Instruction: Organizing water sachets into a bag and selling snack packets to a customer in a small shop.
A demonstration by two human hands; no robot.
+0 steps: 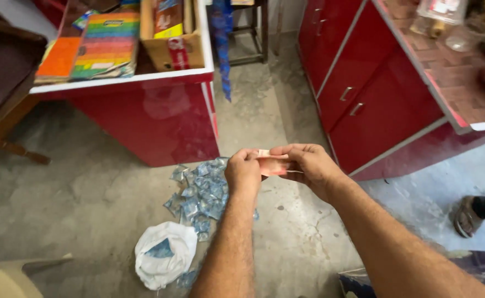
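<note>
Both my hands meet at chest height over a concrete floor. My left hand (pixel 243 172) and my right hand (pixel 306 164) pinch a small pink, flat packet (pixel 271 164) between their fingertips, one hand on each end. Below them on the floor lies a heap of several small blue packets (pixel 200 193). A crumpled white plastic bag (pixel 164 253) with blue packets inside sits just in front of that heap.
A red counter (pixel 159 113) at the upper left carries colourful books (pixel 107 45) and a cardboard box (pixel 171 41). A red cabinet (pixel 372 99) with metal handles stands at the right. Another person's sandalled foot (pixel 467 216) shows at the right edge. A wooden chair (pixel 2 77) stands far left.
</note>
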